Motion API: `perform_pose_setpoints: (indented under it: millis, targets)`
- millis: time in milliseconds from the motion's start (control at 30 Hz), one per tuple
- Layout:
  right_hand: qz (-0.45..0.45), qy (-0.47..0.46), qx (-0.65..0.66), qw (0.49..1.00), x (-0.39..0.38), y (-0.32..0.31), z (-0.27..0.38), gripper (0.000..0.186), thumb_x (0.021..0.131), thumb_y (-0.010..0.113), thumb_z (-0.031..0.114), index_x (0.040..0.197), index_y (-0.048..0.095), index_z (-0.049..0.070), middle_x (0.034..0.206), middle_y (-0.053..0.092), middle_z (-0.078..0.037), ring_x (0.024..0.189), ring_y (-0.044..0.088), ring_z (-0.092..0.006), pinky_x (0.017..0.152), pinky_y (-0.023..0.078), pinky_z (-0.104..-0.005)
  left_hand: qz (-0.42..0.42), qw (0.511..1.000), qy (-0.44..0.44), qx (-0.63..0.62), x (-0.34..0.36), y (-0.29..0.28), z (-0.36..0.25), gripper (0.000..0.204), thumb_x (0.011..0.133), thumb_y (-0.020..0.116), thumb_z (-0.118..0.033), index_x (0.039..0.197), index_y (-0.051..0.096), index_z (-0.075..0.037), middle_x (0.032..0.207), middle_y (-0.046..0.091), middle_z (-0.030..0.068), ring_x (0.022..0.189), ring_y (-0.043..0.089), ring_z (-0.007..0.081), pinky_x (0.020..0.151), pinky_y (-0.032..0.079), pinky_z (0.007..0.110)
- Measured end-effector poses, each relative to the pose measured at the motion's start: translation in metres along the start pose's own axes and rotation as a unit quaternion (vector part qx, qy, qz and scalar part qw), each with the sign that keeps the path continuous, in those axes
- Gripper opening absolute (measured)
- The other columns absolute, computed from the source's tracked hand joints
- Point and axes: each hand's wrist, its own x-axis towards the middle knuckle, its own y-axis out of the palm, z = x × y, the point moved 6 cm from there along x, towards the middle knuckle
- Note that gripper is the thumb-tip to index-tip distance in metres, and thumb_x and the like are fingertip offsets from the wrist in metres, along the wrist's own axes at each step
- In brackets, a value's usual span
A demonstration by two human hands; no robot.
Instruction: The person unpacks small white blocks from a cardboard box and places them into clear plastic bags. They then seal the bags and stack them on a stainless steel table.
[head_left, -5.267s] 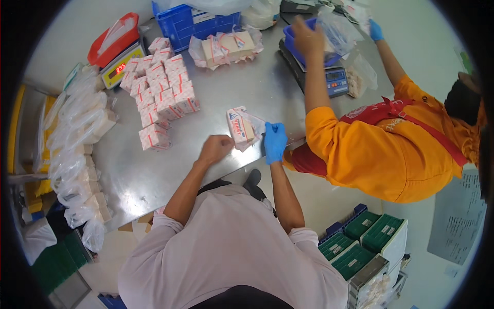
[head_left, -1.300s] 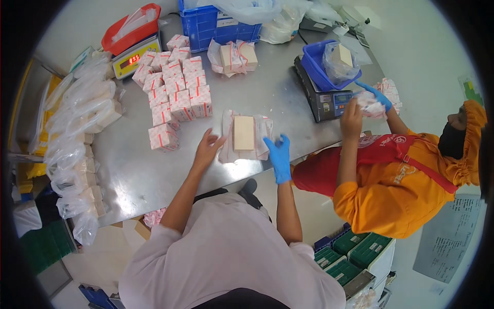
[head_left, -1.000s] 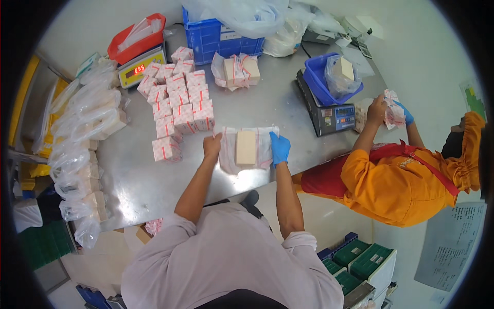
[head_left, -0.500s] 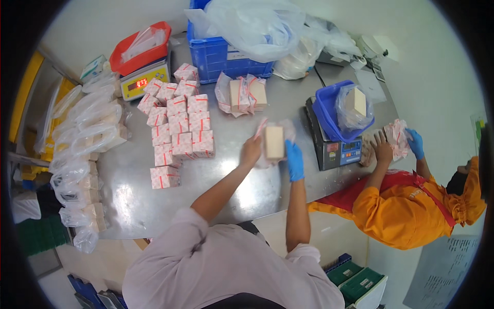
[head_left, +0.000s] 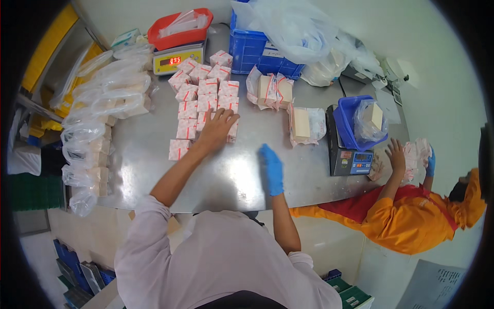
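Standing by the bench rn, so fwiw: the L hand [head_left: 217,132] is out over the right side of a bunch of small wrapped packs [head_left: 208,86], back of the hand up, fingers spread across the tops. It's touching the wrapped pack [head_left: 233,135] under it, but I can't tell if there's a proper grip b/c the hand hides most of it. So that pack sits right beneath the L hand, ahead of the person + a bit left. Long axis? No idea tbh, too covered. The R hand [head_left: 271,170], gloved in blue, is well apart to the right, over the steel table [head_left: 221,180]: nothing in it afaict, fingers close together, can't say how far curled.

Edges: the others crowd that pack on the far + left sides, so the room's on its right, where the steel runs over to a cream block [head_left: 301,126] on an opened wrapper [head_left: 317,125]. That block's long axis points away from the person, and it's nearer the R hand than the L. A half-wrapped block [head_left: 266,92] lies just beyond, w/ a blue crate [head_left: 249,54] behind it. On the right, a scale [head_left: 354,165] w/ a blue basket [head_left: 343,121] bounds that side.
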Motion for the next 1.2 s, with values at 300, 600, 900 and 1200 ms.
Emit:
perform_pose_setpoints:
  millis: [300,600,900,1200]
  targets:
    - [0.15,0.049,0.632,0.759,-0.043,0.009,0.056,0.11,0.077,0.041,0.084,0.156,0.006,0.015,0.161,0.014,-0.008,0.146,0.019,-0.0261,0.115,0.011,-0.0512,0.104,0.971,-0.097,-0.193,-0.011,-0.01,-0.053,0.052,0.075,0.075,-0.02,0.119,0.052,-0.009,0.108,0.053,0.0156,0.103,0.056,0.0326,0.089,0.046,0.043]
    - [-0.088,-0.018,0.636,0.766,-0.005,-0.081,0.125,0.085,0.091,0.042,0.067,0.152,0.024,0.012,0.158,0.025,-0.005,0.146,0.018,-0.0227,0.115,0.013,-0.0535,-0.301,0.846,0.14,-0.417,-0.043,-0.086,-0.223,0.037,0.072,0.079,-0.019,0.1,0.064,-0.001,0.09,0.06,0.0125,0.089,0.059,0.0325,0.081,0.048,0.041]
    - [-0.059,-0.024,0.503,0.862,-0.029,-0.101,0.169,0.063,0.096,0.048,0.047,0.144,0.037,0.007,0.147,0.039,-0.01,0.137,0.033,-0.0236,0.111,0.025,-0.0472,-0.109,0.805,0.188,-0.552,-0.021,-0.142,-0.247,0.009,0.089,0.054,-0.007,0.083,0.054,0.0,0.077,0.054,0.0161,0.075,0.054,0.0369,0.066,0.041,0.046]
    - [-0.042,-0.098,0.572,0.813,0.029,-0.148,0.239,0.051,0.098,0.049,0.036,0.135,0.048,0.002,0.135,0.053,-0.015,0.126,0.049,-0.0241,0.106,0.036,-0.0405,-0.033,0.759,0.175,-0.626,-0.055,-0.127,-0.201,0.021,0.092,0.057,-0.008,0.111,0.064,-0.004,0.112,0.064,0.0133,0.11,0.058,0.0301,0.097,0.043,0.04]
